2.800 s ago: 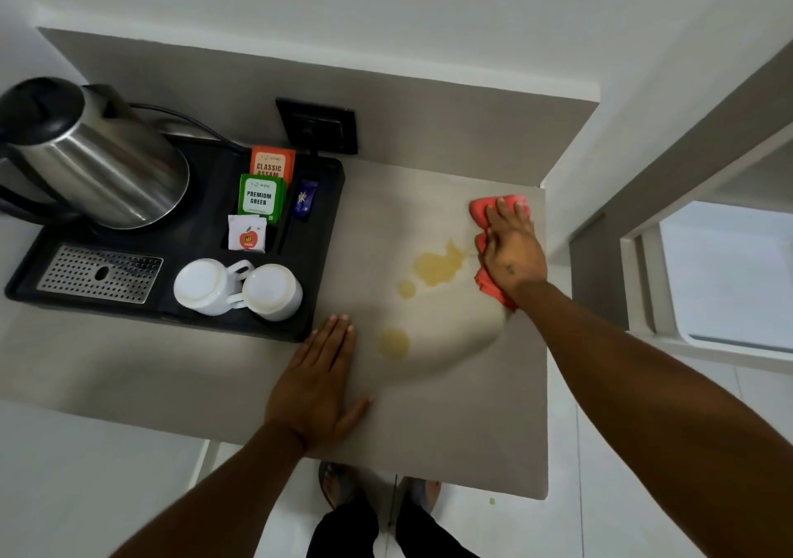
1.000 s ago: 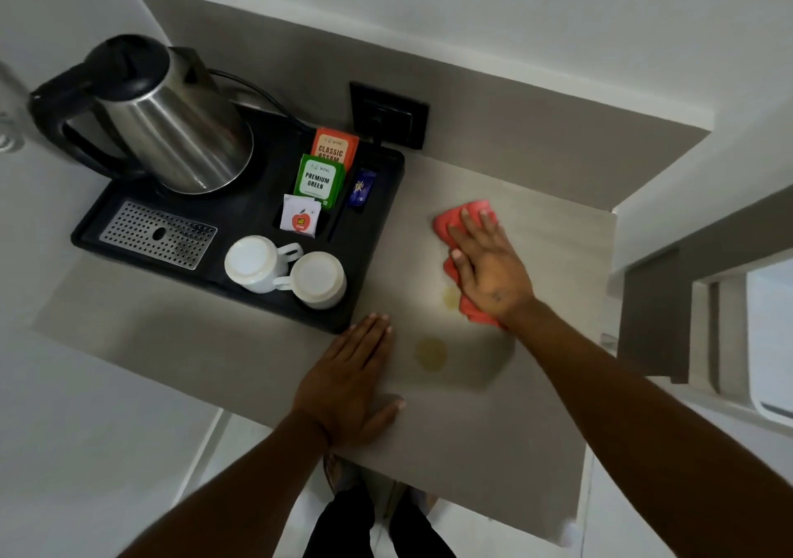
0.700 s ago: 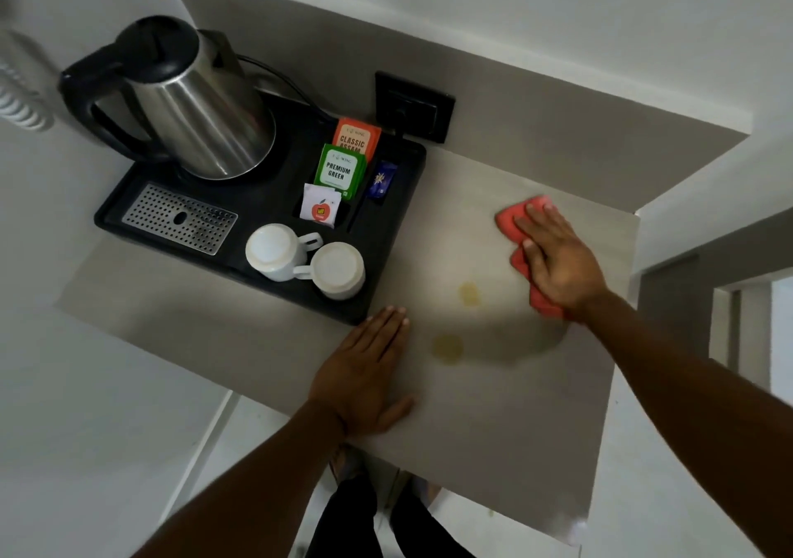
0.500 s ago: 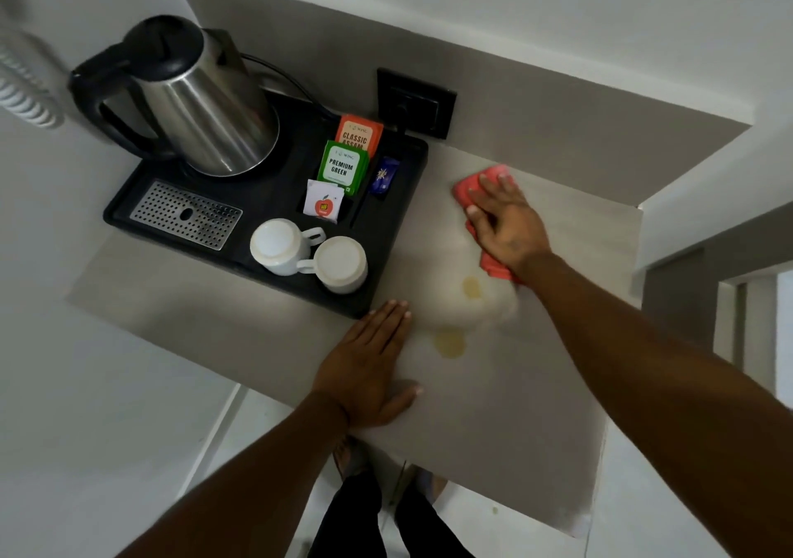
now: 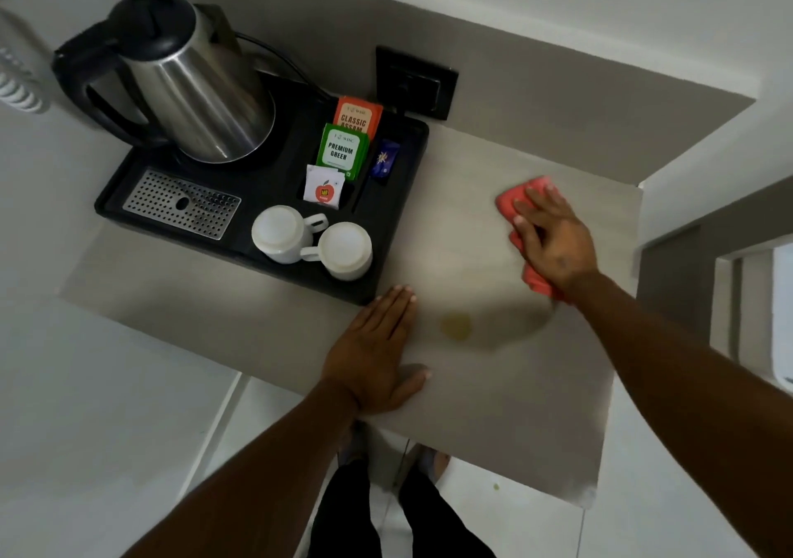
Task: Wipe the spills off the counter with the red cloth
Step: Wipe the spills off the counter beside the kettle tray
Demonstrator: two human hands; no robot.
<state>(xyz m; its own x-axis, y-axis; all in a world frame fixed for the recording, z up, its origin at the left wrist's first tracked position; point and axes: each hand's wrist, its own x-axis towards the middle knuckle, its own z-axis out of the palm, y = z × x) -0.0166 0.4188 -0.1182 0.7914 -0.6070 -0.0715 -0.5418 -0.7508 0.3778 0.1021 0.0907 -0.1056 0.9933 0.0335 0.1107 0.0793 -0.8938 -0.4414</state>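
The red cloth (image 5: 513, 202) lies flat on the beige counter (image 5: 463, 394) near its right edge, mostly covered by my right hand (image 5: 553, 242), which presses down on it with fingers spread. One round yellowish spill (image 5: 456, 325) sits on the counter, left of and nearer than the cloth. My left hand (image 5: 377, 353) rests flat, palm down, on the counter just left of that spill, holding nothing.
A black tray (image 5: 403, 231) at the left carries a steel kettle (image 5: 193, 85), two upturned white cups (image 5: 313, 246), tea sachets (image 5: 343, 145) and a drip grid (image 5: 182, 203). A black wall socket (image 5: 415, 83) is behind it. The counter ends at the right and near edges.
My right hand swept the cloth left over the spills and back right. The larger stain and the small spot are gone; one round spill is left. The left hand stayed put.
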